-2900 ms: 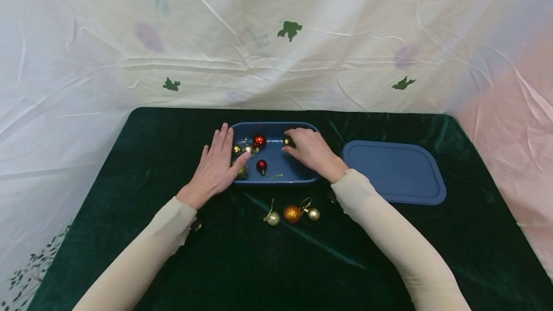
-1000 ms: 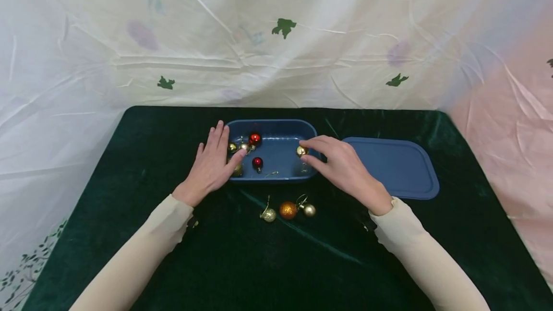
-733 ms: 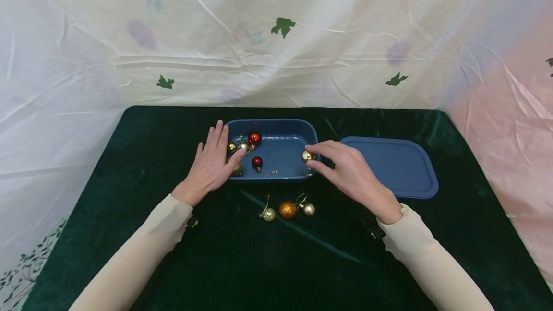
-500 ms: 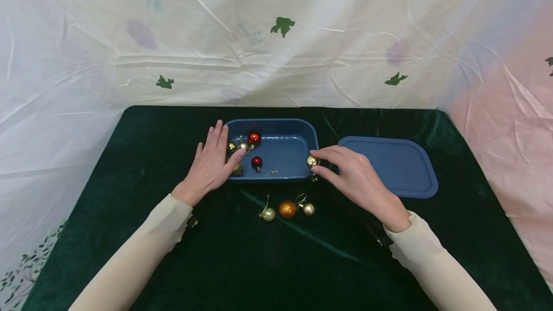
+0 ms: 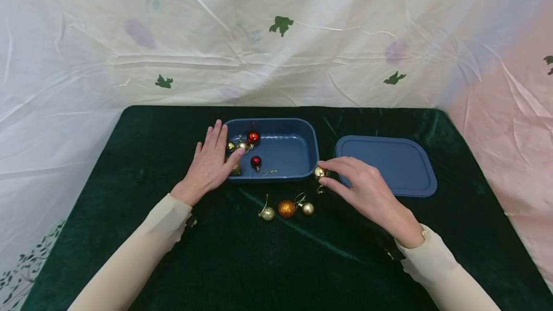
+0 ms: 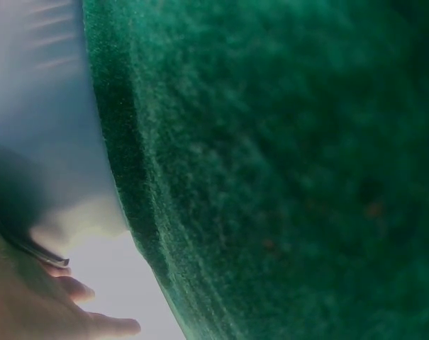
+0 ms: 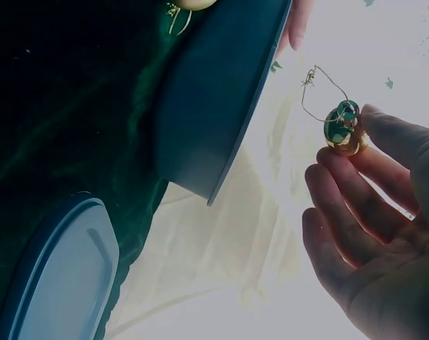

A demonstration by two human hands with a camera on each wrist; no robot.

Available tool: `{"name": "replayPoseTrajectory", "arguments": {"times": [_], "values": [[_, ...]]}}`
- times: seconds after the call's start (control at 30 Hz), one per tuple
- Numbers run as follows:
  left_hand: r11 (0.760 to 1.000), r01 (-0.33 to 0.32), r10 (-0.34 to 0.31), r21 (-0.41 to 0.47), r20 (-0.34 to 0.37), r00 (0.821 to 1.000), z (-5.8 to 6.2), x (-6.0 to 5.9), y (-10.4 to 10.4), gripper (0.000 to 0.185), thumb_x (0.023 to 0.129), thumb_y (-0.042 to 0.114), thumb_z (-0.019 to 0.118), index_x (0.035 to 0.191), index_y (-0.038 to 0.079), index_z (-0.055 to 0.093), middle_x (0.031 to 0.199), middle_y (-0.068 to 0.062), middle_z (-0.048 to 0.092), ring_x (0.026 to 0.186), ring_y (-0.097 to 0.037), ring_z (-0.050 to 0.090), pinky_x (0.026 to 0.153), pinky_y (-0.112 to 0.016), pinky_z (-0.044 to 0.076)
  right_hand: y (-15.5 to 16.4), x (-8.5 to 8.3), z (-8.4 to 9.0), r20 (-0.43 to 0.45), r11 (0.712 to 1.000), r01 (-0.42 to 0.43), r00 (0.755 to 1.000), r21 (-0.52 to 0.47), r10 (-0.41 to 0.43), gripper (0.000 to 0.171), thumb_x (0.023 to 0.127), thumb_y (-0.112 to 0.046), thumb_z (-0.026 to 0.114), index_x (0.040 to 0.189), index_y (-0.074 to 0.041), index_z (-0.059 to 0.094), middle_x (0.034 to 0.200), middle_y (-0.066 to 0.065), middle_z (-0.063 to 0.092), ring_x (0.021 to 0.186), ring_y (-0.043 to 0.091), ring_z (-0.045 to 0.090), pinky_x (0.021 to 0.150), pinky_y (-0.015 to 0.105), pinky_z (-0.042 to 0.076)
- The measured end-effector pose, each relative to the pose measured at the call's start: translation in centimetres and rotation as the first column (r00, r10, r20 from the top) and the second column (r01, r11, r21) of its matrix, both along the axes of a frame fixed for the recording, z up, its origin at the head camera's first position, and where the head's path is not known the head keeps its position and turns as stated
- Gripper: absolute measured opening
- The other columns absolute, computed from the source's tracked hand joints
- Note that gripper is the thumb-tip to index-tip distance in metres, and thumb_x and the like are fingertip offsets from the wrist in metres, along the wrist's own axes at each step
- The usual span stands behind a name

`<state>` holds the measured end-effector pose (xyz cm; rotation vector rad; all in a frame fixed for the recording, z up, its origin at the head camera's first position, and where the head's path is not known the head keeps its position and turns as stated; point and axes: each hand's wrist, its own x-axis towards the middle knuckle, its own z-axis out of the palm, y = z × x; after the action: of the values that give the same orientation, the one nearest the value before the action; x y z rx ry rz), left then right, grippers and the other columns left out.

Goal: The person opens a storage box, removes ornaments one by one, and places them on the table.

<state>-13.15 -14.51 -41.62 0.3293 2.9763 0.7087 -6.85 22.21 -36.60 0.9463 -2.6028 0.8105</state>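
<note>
My right hand (image 5: 367, 193) pinches a shiny gold Christmas bauble (image 5: 320, 173) between thumb and fingertips, just outside the near right corner of a blue box (image 5: 276, 179). Its thin gold loop (image 7: 320, 92) shows in the right wrist view. Laid along the box's left rim, my left hand (image 5: 205, 167) has straight fingers, the thumb reaching over the inside. Within the box lie two red baubles, one at the back (image 5: 253, 138) and a darker one (image 5: 256, 161) nearer. Several gold ones sit at the left end, partly hidden by my left hand.
In front of the box, a glittery pale gold bauble (image 5: 268, 213), an orange one (image 5: 286, 209) and a matte gold one (image 5: 307, 209) lie in a row on the green velvet cloth (image 5: 242, 263). A blue lid (image 5: 386, 164) lies right of the box.
My right hand has lifted the shiny gold bauble from the box's right end and brought it over the rim, rightward and toward me. My left hand stays on the left rim.
</note>
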Motion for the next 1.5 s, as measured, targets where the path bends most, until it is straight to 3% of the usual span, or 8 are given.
{"name": "replayPoseTrajectory", "arguments": {"times": [0.73, 1.0, 1.5], "values": [[1.0, 0.003, -0.003, -0.005, 0.004, 1.0, 0.1, -0.2, -0.1, 0.099, 0.1, 0.076, 0.024, 0.166, 0.005, 0.003, 0.173, -0.011, -0.011, 0.158, -0.038, -0.004, 0.121, -0.07, 0.007, 2.0, 2.2, -1.2, -0.002, 1.0, -0.014, 1.0, 0.003, 0.014, 0.042, 0.085, -0.014, 0.086, 0.125, -0.015, 0.074, 0.12, 0.0, 0.074, 0.108, 0.018, 0.07, 0.085, 0.044, 0.06], [1.0, 0.006, -0.006, 0.001, 0.003, 1.0, 0.2, -0.1, -0.1, 0.099, 0.101, 0.076, 0.024, 0.166, 0.005, 0.004, 0.173, -0.011, -0.011, 0.158, -0.038, -0.003, 0.121, -0.07, 0.008, 2.5, 2.6, -2.7, 0.101, 1.0, -0.004, 0.995, -0.011, 0.005, 0.037, 0.088, -0.016, 0.084, 0.123, -0.017, 0.074, 0.119, -0.004, 0.073, 0.107, 0.015, 0.07, 0.085, 0.042, 0.06], [1.0, -0.001, 0.0, 0.028, 0.011, 1.0, 0.1, -0.1, -0.1, 0.099, 0.1, 0.076, 0.024, 0.166, 0.005, 0.002, 0.172, -0.008, -0.017, 0.158, -0.038, -0.005, 0.121, -0.07, 0.008, 2.6, 2.3, -4.9, 0.272, 0.998, -0.037, 0.962, 0.041, 0.025, 0.03, 0.094, -0.023, 0.079, 0.123, -0.016, 0.075, 0.12, -0.007, 0.073, 0.108, 0.013, 0.07, 0.087, 0.04, 0.06]]}}
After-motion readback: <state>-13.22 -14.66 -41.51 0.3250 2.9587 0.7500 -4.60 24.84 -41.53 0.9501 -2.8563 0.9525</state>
